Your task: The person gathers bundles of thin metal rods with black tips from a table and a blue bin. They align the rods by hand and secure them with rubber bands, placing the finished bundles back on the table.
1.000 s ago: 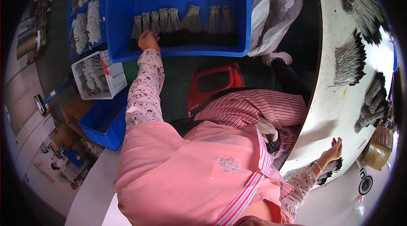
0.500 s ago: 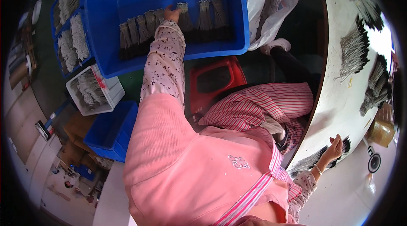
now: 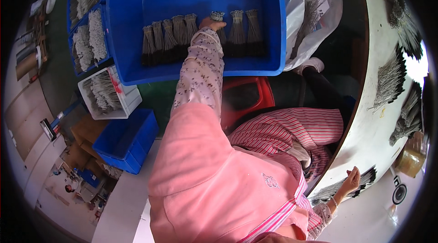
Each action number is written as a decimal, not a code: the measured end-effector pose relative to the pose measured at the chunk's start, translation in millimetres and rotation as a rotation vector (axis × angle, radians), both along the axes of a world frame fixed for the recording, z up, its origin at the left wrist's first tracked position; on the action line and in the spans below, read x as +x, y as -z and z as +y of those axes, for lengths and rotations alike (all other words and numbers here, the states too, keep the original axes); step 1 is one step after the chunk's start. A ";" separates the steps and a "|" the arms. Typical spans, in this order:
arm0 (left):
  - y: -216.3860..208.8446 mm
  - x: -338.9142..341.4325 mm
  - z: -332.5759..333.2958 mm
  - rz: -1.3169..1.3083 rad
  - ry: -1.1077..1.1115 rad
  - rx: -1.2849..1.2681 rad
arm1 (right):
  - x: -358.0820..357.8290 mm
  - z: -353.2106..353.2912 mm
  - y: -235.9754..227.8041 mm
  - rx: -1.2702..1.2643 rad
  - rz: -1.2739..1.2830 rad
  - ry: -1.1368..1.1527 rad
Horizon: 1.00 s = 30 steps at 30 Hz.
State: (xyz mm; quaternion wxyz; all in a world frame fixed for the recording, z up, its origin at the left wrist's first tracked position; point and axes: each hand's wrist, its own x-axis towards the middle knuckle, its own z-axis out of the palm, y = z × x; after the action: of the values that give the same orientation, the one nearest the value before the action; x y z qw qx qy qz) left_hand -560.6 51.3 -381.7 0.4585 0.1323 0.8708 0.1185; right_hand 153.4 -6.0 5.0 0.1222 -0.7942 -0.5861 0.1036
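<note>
My left hand [image 3: 211, 24] reaches into a large blue bin [image 3: 191, 73] and is closed around a bundle of thin wire-stemmed brushes [image 3: 217, 16]. The bundle's silvery top tips up above my fingers, and my hand and sleeve cover part of its lower half. Similar bundles with dark ends stand in a row on both sides, such as the brush bundle [image 3: 237, 28] to the right. Over the white table [image 3: 340, 151] at the right, my right hand [image 3: 350, 181] is raised with nothing visible in it, fingers loosely apart. Beside it lies a black-ended pile of brushes [image 3: 367, 178].
A white plastic bag [image 3: 296, 15] of wire pieces adjoins the bin's right side. Below the bin is a red stool [image 3: 264, 92]. On the left are a white crate [image 3: 130, 104], another blue bin [image 3: 137, 151] and filled blue trays [image 3: 93, 62]. More brush piles [image 3: 390, 81] lie along the table.
My left hand has shifted onto the bundle beside it and closed on it; the bundle's top now tips toward me. The whole view has shifted slightly, and my right hand is a little lower.
</note>
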 end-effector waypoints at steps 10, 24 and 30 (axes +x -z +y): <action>-164.8 78.2 -87.2 0.504 0.368 1.006 | -50.4 21.6 14.5 0.142 -0.022 -0.339; -385.9 238.2 -4.5 0.383 0.938 2.124 | -238.7 38.7 -37.2 -0.601 1.780 -0.250; -410.3 324.3 4.6 0.392 1.498 2.178 | -217.7 42.4 -52.9 -0.255 2.180 0.037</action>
State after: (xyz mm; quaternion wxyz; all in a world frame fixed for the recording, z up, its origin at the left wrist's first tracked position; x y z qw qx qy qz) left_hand -236.3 55.9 28.5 -0.0578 0.8858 0.1020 0.4490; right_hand -64.2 36.3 57.9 0.4933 -0.2919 -0.1364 0.8080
